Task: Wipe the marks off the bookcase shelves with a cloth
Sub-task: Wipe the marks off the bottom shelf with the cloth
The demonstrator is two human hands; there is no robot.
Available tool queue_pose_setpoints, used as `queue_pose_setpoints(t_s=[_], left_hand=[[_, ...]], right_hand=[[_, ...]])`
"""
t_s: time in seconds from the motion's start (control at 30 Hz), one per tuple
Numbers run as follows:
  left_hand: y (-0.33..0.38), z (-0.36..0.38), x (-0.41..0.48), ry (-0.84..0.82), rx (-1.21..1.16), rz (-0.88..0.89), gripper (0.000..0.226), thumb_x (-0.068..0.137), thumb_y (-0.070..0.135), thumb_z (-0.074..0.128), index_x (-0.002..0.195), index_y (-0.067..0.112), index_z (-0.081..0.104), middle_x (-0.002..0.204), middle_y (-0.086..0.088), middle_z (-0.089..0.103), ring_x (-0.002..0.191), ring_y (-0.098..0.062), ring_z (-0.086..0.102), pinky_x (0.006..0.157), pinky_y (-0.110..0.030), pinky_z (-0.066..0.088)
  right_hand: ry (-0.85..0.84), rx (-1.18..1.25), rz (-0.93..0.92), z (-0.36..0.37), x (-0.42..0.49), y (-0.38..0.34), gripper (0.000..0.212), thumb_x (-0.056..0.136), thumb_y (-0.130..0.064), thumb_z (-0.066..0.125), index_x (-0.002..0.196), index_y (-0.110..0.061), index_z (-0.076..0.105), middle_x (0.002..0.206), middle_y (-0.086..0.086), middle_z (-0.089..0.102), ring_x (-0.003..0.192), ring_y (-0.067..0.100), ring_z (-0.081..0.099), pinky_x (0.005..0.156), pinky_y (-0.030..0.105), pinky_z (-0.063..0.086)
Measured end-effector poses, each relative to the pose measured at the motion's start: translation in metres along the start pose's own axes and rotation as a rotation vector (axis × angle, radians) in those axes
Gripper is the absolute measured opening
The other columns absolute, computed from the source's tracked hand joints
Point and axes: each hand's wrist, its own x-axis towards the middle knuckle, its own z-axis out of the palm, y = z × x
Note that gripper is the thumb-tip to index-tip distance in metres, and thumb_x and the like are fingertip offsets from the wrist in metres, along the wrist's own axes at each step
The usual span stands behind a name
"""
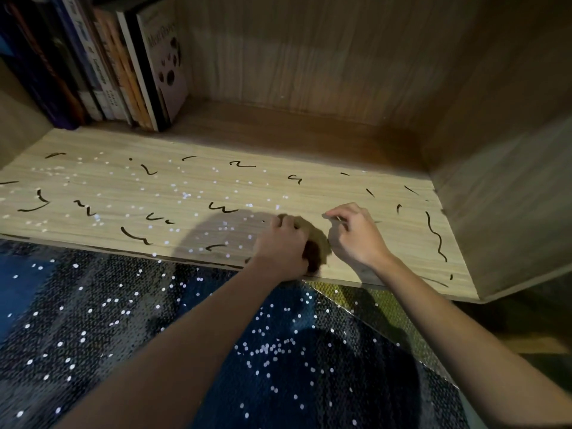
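At shelf (pixel 309 193) front edge, L hand (pixel 281 246) curls round cloth (pixel 314 236), R hand (pixel 356 236) seems to pinch its edge. Spread cloth flat, then rub marks (pixel 223 209) w/ firm strokes.

Matt wood-grain shelf (pixel 216 187), soft brownish cloth (pixel 312 236), glossy bumpy dark floor covering (pixel 123 335) (material unclear).

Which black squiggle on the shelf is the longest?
The wavy line at the right end of the shelf. It snakes towards the front edge; all the other marks are short hooks and dashes.
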Motion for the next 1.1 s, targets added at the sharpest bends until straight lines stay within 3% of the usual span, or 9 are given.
queue_pose_setpoints(t_s=[0.1, 0.2, 0.37, 0.47, 0.63, 0.7, 0.8, 0.9, 1.1], left_hand=[[-0.029, -0.023, 0.004, 0.129, -0.294, -0.04, 0.039, 0.084, 0.021, 0.056, 0.123, 0.022, 0.055, 0.111, -0.005, 0.06, 0.102, -0.021, 0.056, 0.09, -0.036, 0.049], [-0.057, -0.046, 0.038, 0.293, -0.272, -0.103, 0.05, 0.084, 0.019, 0.054, 0.133, 0.03, 0.047, 0.126, -0.006, 0.051, 0.118, -0.026, 0.046, 0.1, -0.037, 0.039], [-0.069, -0.028, 0.081, 0.04, 0.012, 0.028, 0.062, 0.086, 0.007, 0.047, 0.141, 0.032, 0.035, 0.153, -0.001, 0.024, 0.138, -0.026, 0.023, 0.113, -0.042, 0.022], [-0.069, -0.018, 0.068, 0.018, -0.109, 0.191, 0.058, 0.083, -0.005, 0.041, 0.133, 0.024, 0.05, 0.147, -0.002, 0.037, 0.136, -0.023, 0.03, 0.113, -0.035, 0.021], [-0.091, -0.042, 0.01, -0.304, -0.44, 0.166, 0.058, 0.078, -0.011, 0.043, 0.084, 0.042, 0.066, 0.105, -0.005, 0.067, 0.083, -0.021, 0.064, 0.079, -0.035, 0.053], [-0.098, -0.051, 0.0, -0.203, -0.596, 0.11, 0.058, 0.076, -0.017, 0.042, 0.088, 0.032, 0.069, 0.104, -0.008, 0.066, 0.08, -0.021, 0.063, 0.072, -0.03, 0.052], [-0.092, -0.049, 0.005, 0.079, -0.327, 0.115, 0.056, 0.076, -0.013, 0.046, 0.118, 0.019, 0.063, 0.127, -0.007, 0.057, 0.111, -0.026, 0.054, 0.094, -0.03, 0.043], [-0.076, -0.025, 0.0, 0.0, -0.157, 0.116, 0.052, 0.081, -0.003, 0.051, 0.126, 0.022, 0.058, 0.139, 0.002, 0.046, 0.123, -0.023, 0.045, 0.107, -0.036, 0.034], [-0.074, -0.019, -0.065, -0.288, -0.276, 0.129, 0.051, 0.078, -0.006, 0.045, 0.11, 0.026, 0.068, 0.118, -0.001, 0.065, 0.107, -0.016, 0.058, 0.098, -0.034, 0.044]], right_hand=[[0.013, -0.052, -0.023, 0.008, 0.01, 0.0, 0.038, 0.091, -0.002, 0.04, 0.121, -0.015, 0.058, 0.128, 0.002, 0.053, 0.121, 0.02, 0.039, 0.1, 0.028, 0.029], [-0.004, -0.153, -0.063, 0.022, 0.018, -0.003, 0.04, 0.093, -0.006, 0.038, 0.13, -0.014, 0.051, 0.138, 0.005, 0.047, 0.127, 0.025, 0.037, 0.107, 0.034, 0.028], [0.004, -0.26, -0.072, 0.042, 0.018, 0.003, 0.047, 0.096, -0.01, 0.035, 0.142, -0.015, 0.033, 0.151, 0.005, 0.027, 0.14, 0.023, 0.022, 0.114, 0.028, 0.01], [0.007, -0.228, -0.058, 0.043, 0.016, 0.007, 0.049, 0.095, -0.011, 0.034, 0.143, -0.017, 0.031, 0.153, 0.002, 0.024, 0.141, 0.019, 0.017, 0.112, 0.022, 0.005], [-0.043, -0.16, -0.036, 0.03, 0.016, -0.001, 0.049, 0.093, -0.006, 0.038, 0.141, -0.017, 0.037, 0.152, 0.003, 0.027, 0.141, 0.018, 0.02, 0.109, 0.019, 0.005], [-0.043, -0.121, -0.029, 0.025, 0.007, -0.008, 0.049, 0.091, -0.004, 0.042, 0.139, -0.018, 0.04, 0.151, 0.002, 0.029, 0.14, 0.018, 0.022, 0.11, 0.023, 0.01], [-0.017, -0.074, -0.065, 0.03, -0.016, -0.021, 0.051, 0.09, -0.004, 0.046, 0.139, -0.019, 0.039, 0.15, -0.001, 0.029, 0.139, 0.015, 0.023, 0.114, 0.028, 0.015], [-0.015, -0.114, -0.074, 0.046, -0.041, -0.027, 0.048, 0.094, -0.009, 0.042, 0.141, -0.016, 0.034, 0.153, 0.0, 0.023, 0.141, 0.015, 0.017, 0.116, 0.027, 0.01], [0.04, -0.16, -0.155, 0.067, -0.058, -0.017, 0.043, 0.096, -0.015, 0.043, 0.138, -0.01, 0.039, 0.149, 0.007, 0.032, 0.14, 0.02, 0.024, 0.117, 0.033, 0.017]])
